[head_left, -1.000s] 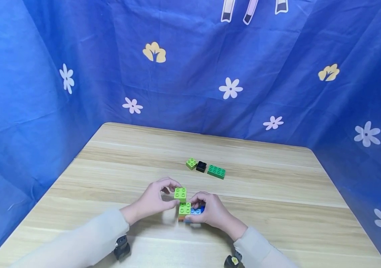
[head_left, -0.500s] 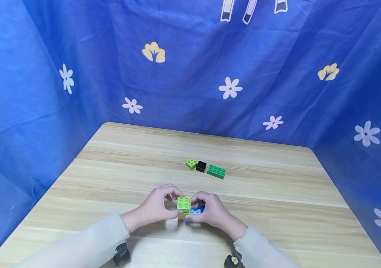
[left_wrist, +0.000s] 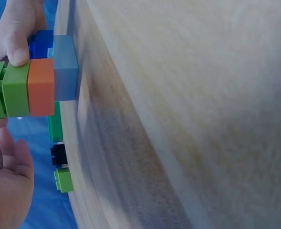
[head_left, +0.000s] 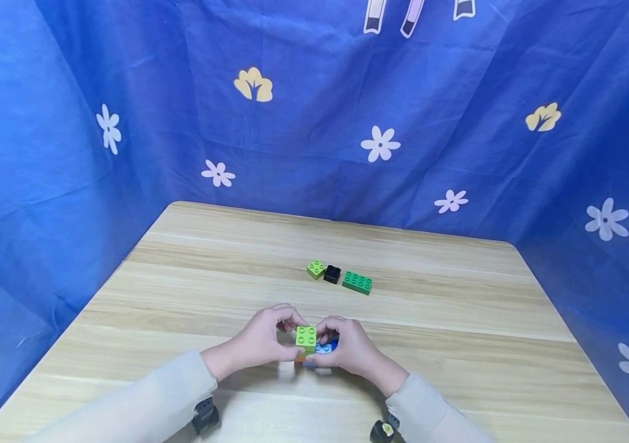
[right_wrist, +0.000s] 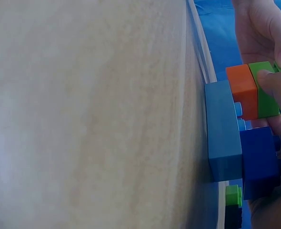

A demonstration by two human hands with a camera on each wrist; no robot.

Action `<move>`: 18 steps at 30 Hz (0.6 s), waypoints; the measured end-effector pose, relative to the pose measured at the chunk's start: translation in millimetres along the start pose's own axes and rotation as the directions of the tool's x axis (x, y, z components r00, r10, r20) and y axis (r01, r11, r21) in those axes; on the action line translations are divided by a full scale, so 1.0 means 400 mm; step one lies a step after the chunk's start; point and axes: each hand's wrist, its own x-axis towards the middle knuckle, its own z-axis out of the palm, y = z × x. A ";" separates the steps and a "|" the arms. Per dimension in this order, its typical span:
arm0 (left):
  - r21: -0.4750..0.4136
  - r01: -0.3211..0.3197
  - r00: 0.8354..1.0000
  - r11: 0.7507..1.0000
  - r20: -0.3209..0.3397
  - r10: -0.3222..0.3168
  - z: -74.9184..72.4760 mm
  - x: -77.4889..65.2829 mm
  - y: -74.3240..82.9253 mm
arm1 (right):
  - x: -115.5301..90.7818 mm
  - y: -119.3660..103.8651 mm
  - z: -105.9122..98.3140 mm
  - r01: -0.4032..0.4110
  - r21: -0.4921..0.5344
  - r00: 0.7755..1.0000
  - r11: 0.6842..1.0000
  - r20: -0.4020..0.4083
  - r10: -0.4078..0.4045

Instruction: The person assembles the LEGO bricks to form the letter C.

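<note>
Your left hand pinches the top lime brick; your right hand grips the lower lime brick. Likely light, rigid: grip opposite sides.

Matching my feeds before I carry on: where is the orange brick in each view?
Head: orange brick, lower middle, mostly hidden.
Left wrist: orange brick, left side, above middle.
Right wrist: orange brick, right side, above middle.
Shared landmark: the light blue brick beneath it.
</note>
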 end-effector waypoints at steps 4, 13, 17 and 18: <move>0.000 -0.008 1.000 1.000 0.005 0.008 0.000 0.001 0.001 | 0.000 0.000 0.000 -0.002 0.001 1.000 1.000 0.001 0.002; 0.008 -0.016 1.000 1.000 0.002 0.016 0.000 -0.001 0.004 | 0.000 -0.002 -0.001 0.015 -0.019 1.000 1.000 0.013 -0.014; 0.020 -0.019 1.000 1.000 0.000 0.019 0.000 -0.002 0.001 | -0.002 -0.003 -0.001 0.041 0.022 0.999 0.999 0.003 -0.041; 0.021 -0.021 1.000 1.000 -0.001 0.021 0.000 -0.002 0.001 | -0.003 -0.004 -0.001 0.052 0.042 0.999 0.998 -0.004 -0.052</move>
